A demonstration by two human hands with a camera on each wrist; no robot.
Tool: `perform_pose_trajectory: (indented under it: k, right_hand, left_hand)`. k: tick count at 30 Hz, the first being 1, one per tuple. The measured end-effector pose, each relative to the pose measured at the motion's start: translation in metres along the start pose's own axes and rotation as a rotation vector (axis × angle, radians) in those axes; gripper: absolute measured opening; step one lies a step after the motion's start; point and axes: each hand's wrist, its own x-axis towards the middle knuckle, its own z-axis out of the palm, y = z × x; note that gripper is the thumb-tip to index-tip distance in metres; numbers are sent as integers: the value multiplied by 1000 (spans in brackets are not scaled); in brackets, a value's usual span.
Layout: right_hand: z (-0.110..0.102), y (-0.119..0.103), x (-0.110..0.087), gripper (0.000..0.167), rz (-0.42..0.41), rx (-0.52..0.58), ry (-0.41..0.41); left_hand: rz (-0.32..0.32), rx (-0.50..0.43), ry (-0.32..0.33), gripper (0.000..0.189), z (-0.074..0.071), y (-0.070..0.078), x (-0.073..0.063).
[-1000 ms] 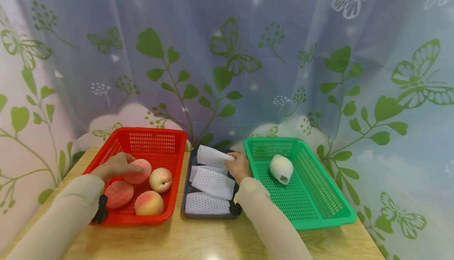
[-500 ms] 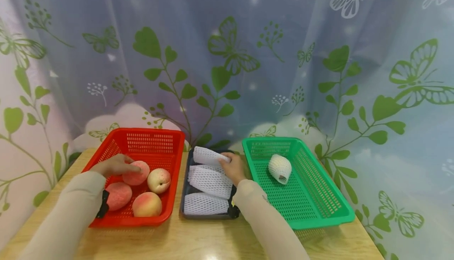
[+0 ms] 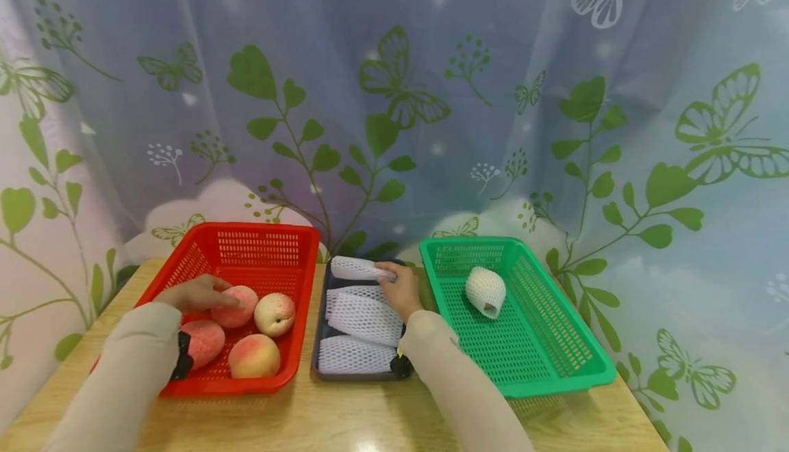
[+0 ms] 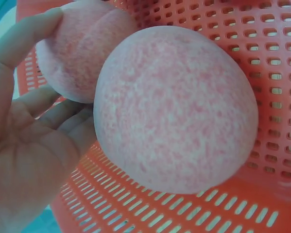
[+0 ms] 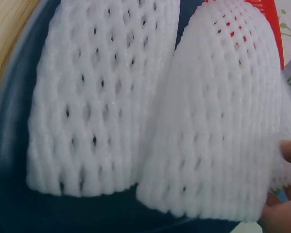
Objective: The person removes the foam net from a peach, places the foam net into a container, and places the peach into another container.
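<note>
In the red basket [image 3: 265, 389], my left hand [image 3: 192, 294] grips a pink peach [image 3: 243, 305]. The left wrist view shows thumb and fingers around that peach [image 4: 82, 53], while a closer peach [image 4: 177, 111] fills the middle. Two paler peaches, one white-pink [image 3: 274, 315] and one yellow-red [image 3: 254, 357], lie to its right and front. Over the dark tray [image 3: 357, 377], my right hand [image 3: 402, 291] pinches the right end of a white foam net sleeve [image 3: 351, 268] at the far side. Several more foam net sleeves [image 3: 365, 318] lie nearer in the tray.
A green basket [image 3: 567, 389] stands right of the tray, holding a fruit in a foam net [image 3: 485, 292]. All three containers are on a wooden table [image 3: 333, 418]. A patterned curtain [image 3: 468, 116] hangs close behind.
The pinched sleeve has come down and slightly left with my right hand, separating from the sleeves nearer me. My left hand stays on the same peach; the head view has shifted slightly.
</note>
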Motion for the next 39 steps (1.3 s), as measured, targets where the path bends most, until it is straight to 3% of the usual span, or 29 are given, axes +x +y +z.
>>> perform_pose_trajectory:
  k: [5,9,14,19,23,28,33,39]
  right_hand:
    - [-1,2,-2,28,99,-43,-104]
    - [-1,6,-4,28,136,-53,-134]
    - [-3,6,-4,30,150,-48,-146]
    - [-1,5,-4,32,128,-35,-137]
    - [1,7,-5,33,103,-46,-126]
    - [1,7,-6,35,68,-70,-101]
    - [-2,4,-6,37,68,-47,-120]
    - [-11,-6,-5,37,70,-29,-137]
  left_hand:
    - [-63,-39,-13,74,1,-2,0]
    - [-63,-71,-18,74,2,-2,1]
    - [-30,-14,-20,65,2,-3,3]
    - [6,49,-16,67,1,-4,4]
    - [17,8,-20,58,0,-3,2]
    - [-9,-57,5,63,2,1,0]
    - [5,18,27,69,2,3,0]
    - [20,35,80,69,1,14,2]
